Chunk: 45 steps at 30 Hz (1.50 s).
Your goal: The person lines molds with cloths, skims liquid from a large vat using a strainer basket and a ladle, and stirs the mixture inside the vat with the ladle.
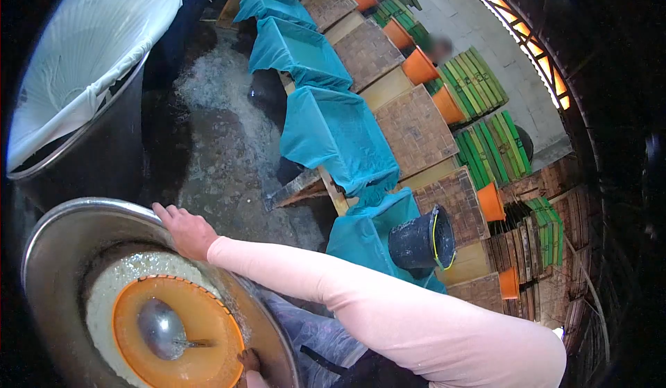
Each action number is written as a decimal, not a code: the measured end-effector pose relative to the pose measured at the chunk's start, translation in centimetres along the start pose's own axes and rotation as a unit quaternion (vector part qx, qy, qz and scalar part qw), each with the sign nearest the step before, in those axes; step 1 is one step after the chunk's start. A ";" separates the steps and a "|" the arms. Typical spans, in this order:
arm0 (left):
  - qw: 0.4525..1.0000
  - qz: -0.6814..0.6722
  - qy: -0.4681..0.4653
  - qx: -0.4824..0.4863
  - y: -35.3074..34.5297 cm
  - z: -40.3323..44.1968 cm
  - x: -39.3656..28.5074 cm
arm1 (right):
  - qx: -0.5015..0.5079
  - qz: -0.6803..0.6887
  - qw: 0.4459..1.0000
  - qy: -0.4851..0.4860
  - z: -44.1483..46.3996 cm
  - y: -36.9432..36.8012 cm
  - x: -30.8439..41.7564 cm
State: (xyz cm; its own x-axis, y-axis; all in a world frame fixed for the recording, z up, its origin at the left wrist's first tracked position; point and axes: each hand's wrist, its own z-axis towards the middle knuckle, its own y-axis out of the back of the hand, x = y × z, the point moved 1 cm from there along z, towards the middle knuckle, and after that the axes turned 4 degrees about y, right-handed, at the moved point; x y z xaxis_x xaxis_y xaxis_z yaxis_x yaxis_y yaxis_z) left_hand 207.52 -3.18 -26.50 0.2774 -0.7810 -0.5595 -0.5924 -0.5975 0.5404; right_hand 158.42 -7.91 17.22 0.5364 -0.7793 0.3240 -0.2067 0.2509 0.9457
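Note:
My right hand (186, 230) is closed over the upper rim of a large metal pot (52, 242), its pink sleeve stretching across from the right. Inside the pot lies a whitish, wet, frothy mass (100, 301). An orange basin (128, 350) with dark marks along its rim sits in that mass. A round metal ladle (159, 328) with a short visible handle rests in the basin. At the basin's lower right edge, my left hand (248, 361) grips the rim with its fingers; the frame's bottom cuts off its forearm.
A tall dark bin (104, 138) lined with white cloth (90, 27) stands at the left. Several trays draped in turquoise cloth (336, 128) run beside woven boards (416, 131). A black bucket (416, 241) stands at the nearest tray. Wet floor (222, 124) lies between. Green frames (475, 79) and a blurred person are farther off.

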 end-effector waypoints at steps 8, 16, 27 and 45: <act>0.999 0.041 -0.010 -0.001 -0.2 0.1 0.2 | 0.011 0.007 1.000 -0.001 0.1 0.5 0.1; 0.996 0.088 -0.013 0.009 -1.1 0.9 0.6 | 0.011 0.001 1.000 -0.002 0.2 0.4 0.0; 0.982 0.183 -0.040 0.033 0.7 0.0 -0.7 | 0.008 0.021 1.000 0.002 0.4 0.0 0.5; 0.993 0.098 0.032 0.065 2.4 0.7 -2.4 | -0.008 0.016 1.000 -0.003 0.1 0.1 0.1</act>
State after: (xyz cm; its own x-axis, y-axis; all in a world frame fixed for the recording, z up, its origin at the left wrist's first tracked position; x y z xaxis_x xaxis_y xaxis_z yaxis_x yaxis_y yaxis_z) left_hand 204.91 -2.66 -24.27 0.1927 -0.8923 -0.4083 -0.7315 -0.4080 0.5463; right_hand 158.34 -8.02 17.32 0.5256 -0.7738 0.3535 -0.2103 0.2845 0.9353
